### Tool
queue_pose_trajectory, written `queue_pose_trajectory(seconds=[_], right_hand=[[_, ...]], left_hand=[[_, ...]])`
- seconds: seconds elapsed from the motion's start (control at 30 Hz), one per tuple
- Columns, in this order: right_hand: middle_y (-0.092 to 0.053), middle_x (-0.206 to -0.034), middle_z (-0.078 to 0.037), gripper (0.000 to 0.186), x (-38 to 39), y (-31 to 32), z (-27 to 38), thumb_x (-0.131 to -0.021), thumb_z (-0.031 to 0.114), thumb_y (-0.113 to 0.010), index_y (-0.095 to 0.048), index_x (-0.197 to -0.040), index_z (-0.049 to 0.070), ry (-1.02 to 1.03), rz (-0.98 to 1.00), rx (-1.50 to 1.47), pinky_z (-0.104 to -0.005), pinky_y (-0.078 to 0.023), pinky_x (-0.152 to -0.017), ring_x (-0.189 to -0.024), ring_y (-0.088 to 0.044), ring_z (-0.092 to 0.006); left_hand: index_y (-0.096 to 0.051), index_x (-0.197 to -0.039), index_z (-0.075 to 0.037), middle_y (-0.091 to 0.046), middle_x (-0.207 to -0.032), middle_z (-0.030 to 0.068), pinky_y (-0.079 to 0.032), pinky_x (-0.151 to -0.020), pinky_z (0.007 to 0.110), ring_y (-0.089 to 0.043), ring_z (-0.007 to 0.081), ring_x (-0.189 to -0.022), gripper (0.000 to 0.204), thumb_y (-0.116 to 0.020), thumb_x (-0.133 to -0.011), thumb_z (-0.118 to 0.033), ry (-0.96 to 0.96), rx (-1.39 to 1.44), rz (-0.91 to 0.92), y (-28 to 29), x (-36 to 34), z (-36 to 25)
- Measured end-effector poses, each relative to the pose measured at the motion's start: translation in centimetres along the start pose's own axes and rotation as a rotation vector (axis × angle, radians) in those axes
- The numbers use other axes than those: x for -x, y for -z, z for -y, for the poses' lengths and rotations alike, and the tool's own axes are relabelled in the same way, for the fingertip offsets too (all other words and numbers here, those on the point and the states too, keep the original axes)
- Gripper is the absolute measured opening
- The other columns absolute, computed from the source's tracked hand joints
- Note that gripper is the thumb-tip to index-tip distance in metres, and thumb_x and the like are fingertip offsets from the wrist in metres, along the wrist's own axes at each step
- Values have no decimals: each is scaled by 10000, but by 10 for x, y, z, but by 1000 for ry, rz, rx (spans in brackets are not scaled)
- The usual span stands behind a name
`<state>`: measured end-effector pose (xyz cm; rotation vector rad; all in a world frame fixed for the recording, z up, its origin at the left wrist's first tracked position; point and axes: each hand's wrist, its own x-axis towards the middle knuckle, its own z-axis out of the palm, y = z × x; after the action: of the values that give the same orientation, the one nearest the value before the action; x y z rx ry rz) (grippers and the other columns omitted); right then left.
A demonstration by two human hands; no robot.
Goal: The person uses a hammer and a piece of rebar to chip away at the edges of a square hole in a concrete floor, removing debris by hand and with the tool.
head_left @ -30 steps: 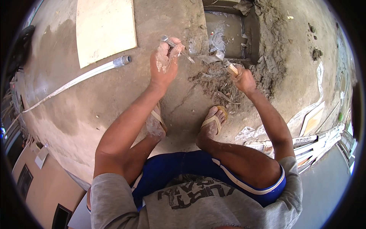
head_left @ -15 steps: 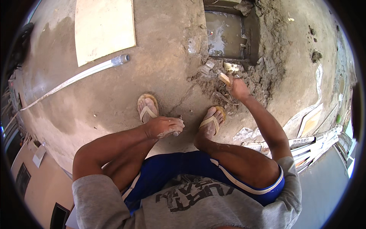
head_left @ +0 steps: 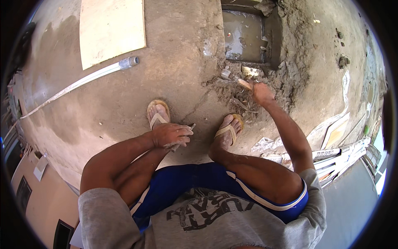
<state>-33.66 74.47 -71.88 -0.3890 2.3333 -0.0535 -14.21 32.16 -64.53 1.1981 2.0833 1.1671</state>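
My left hand [head_left: 168, 135], coated with pale mud, is closed on a grey metal chisel-like tool [head_left: 180, 146], held low over my left shin near the sandalled left foot [head_left: 158, 111]. My right hand [head_left: 261, 92] grips the wooden handle of a hammer-like tool [head_left: 244, 84], its metal head [head_left: 226, 74] low at the front edge of a rectangular pit [head_left: 271, 41] with grey sludgy water. Rubble and wet mortar [head_left: 292, 79] lie around that edge, with a pale broken piece [head_left: 251, 71] beside the tool head. My right foot [head_left: 229, 128] stands below the rubble.
A pale board [head_left: 112, 29] lies at the upper left, above a long white pipe [head_left: 91, 76] with a metal end. White strips and boards [head_left: 340, 164] are piled at the right beside a grey-blue surface [head_left: 346, 201]. Dark clods [head_left: 343, 62] dot the concrete at the upper right.
My left hand has dropped from beside the pit down to my left leg, still holding its tool. The right hand and hammer have moved slightly down toward the rubble at the pit's edge.
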Motion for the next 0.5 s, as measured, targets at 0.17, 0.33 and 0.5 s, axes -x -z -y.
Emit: queue_pose_trajectory(seconds=[0.17, 0.33, 0.5], right_hand=[[-709, -909, -226, 314, 30, 87, 59, -816, 179, -716, -653, -1043, -27, 112, -359, -575, -473, -565, -810, -870, -693, -406], [-709, -921, -213, 289, 22, 43, 37, -847, 212, -716, -636, -1042, 13, 38, -309, -552, -482, -557, -791, -863, -691, -405], [-706, -921, -202, 284, 0, 23, 7, -865, 199, -699, -605, -1083, 42, 71, 24, 82, -492, -552, -779, -866, -691, -410]], left_hand=[[-693, -1069, -130, -606, -1334, 74, -515, -995, 390, -564, 288, -1275, 304, -687, -851, -343, 19, -17, -7, -6, 6, -3], [-684, -1077, -120, -601, -1338, 86, -512, -1002, 399, -574, 297, -1261, 315, -697, -838, -325, -1, 4, 5, -7, 1, 3], [-691, -1063, -120, -607, -1325, 80, -512, -1005, 397, -573, 290, -1262, 304, -706, -832, -317, -14, 14, 11, 0, -5, 4]])
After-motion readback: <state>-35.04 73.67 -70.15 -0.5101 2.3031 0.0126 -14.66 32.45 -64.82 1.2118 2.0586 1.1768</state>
